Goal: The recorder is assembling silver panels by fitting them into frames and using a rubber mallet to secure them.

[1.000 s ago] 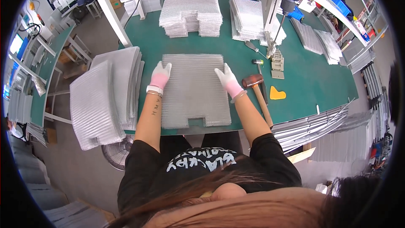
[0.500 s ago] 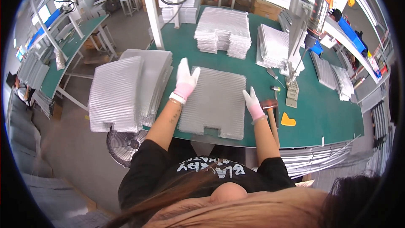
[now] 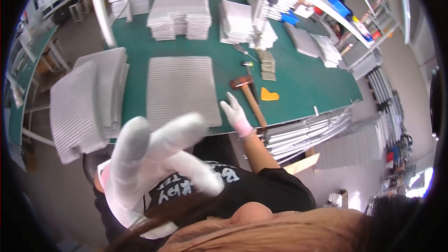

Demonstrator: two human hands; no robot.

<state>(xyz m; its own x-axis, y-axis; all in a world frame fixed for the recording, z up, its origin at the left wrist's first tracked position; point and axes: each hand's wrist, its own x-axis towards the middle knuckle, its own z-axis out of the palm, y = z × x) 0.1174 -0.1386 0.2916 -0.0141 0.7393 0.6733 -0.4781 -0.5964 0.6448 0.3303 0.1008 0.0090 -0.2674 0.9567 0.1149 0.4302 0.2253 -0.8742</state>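
A silvery ribbed sheet lies flat on the green table in front of me. My left hand, in a white glove, is raised close to the camera, its fingers spread and holding nothing. It covers part of the sheet's near edge. Beside the sheet's right near corner is my right hand, also gloved, with thumb and fingers apart and nothing in them. Just right of that hand lies a wooden-handled mallet with a brown head.
Ribbed sheets overhang the table's left edge. Notched sheets are piled at the back, beside another stack. A yellow flat piece, a screwdriver and a metal block lie to the right. Metal strips sit below the front edge.
My left hand has left the sheet's left side and come up close to the camera. The right hand stays near the sheet's right side. The view has swung right.
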